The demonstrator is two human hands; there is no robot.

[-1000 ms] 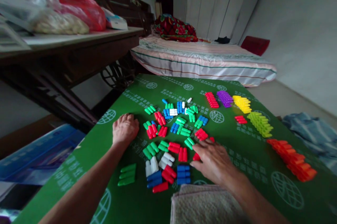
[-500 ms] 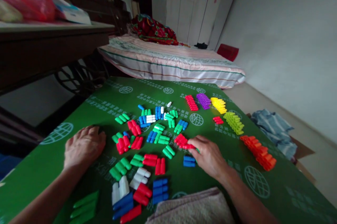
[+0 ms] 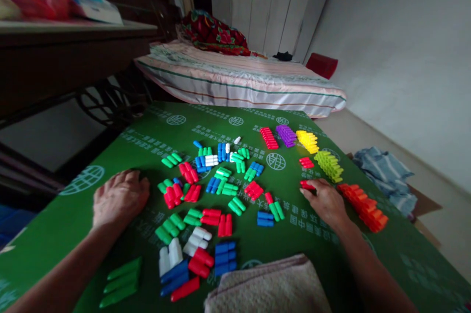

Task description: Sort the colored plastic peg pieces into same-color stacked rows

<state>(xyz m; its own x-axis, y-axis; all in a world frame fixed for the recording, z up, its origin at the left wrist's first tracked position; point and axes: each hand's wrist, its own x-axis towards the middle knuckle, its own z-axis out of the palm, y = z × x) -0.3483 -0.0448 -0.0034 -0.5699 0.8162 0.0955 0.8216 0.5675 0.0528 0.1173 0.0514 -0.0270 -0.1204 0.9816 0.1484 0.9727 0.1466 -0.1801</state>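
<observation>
My right hand (image 3: 326, 201) is closed on a red plastic bullet-shaped piece (image 3: 307, 185), just below a small red group (image 3: 305, 162) on the table's right side. My left hand (image 3: 119, 197) lies flat on the green table (image 3: 125, 156), fingers stretched out, holding nothing. Between the hands are scattered clusters of bullet-shaped pieces: red pieces (image 3: 253, 190), green pieces (image 3: 276, 210), blue pieces (image 3: 265, 219) and white pieces (image 3: 197, 241). Joined rows line the right side: a red row (image 3: 269, 138), a purple row (image 3: 286, 136), a yellow row (image 3: 307, 141), a lime row (image 3: 328, 166) and an orange row (image 3: 363, 206).
A folded grey cloth (image 3: 270, 286) lies at the table's near edge. Beyond the table stands a bed (image 3: 239, 82) with a red flowered blanket (image 3: 217, 33). A dark wooden desk (image 3: 73, 48) is at the left. Striped blue fabric (image 3: 382, 175) lies on the floor at the right.
My right hand has moved right, from the red cluster toward the small red group, carrying a red piece. Green pieces formerly under that hand now show. My left hand stays put.
</observation>
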